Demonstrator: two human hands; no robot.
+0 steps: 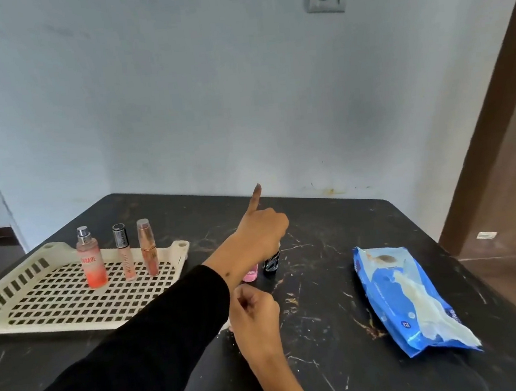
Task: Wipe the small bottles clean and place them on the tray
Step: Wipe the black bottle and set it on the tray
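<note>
The left hand, in a black sleeve, reaches over the desk with its forefinger pointing up and away; its other fingers curl over the top of a dark bottle, though the grip itself is hidden. That bottle stands upright beside a pink bottle, just right of the tray. The right hand hangs nearer, fingers curled; whether it holds anything cannot be told. Three bottles stand upright on the tray: a spray bottle, a pale tube and a pink tube. A blue wipes pack lies to the right, its long side running away from the viewer.
</note>
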